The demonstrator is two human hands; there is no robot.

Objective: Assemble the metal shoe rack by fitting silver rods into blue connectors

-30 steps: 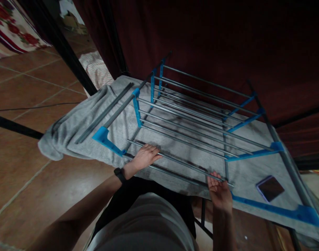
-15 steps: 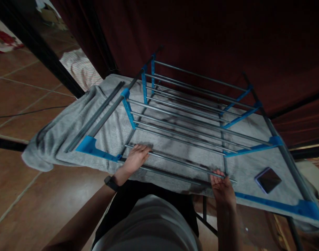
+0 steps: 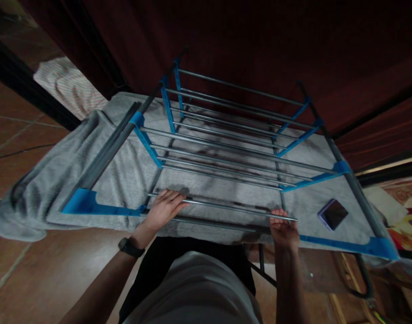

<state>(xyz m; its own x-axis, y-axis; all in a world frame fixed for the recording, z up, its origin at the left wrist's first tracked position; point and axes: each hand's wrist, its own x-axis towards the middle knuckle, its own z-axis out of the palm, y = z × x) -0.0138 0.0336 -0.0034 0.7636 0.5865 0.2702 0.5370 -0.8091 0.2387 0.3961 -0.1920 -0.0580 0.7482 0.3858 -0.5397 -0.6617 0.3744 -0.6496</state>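
Note:
A partly built drying rack (image 3: pixel 226 135) of grey metal rods and blue plastic brackets lies on a grey towel (image 3: pixel 121 171) spread over a table. My left hand (image 3: pixel 163 208) rests on the near loose metal rod (image 3: pixel 226 208), fingers curled over its left end. My right hand (image 3: pixel 283 227) pinches the same rod near its right end, at the table's front edge. A black watch (image 3: pixel 128 246) sits on my left wrist.
A phone (image 3: pixel 333 213) with a purple case lies on the towel at the right. A blue bracket bar (image 3: pixel 347 245) runs along the front right edge. Dark red curtains hang behind the table. Tiled floor shows at the left, with striped cloth (image 3: pixel 67 85) beyond.
The view has swung to the right and the rack now sits lower and further left in the picture. Both hands stay on the near rod, almost unmoved.

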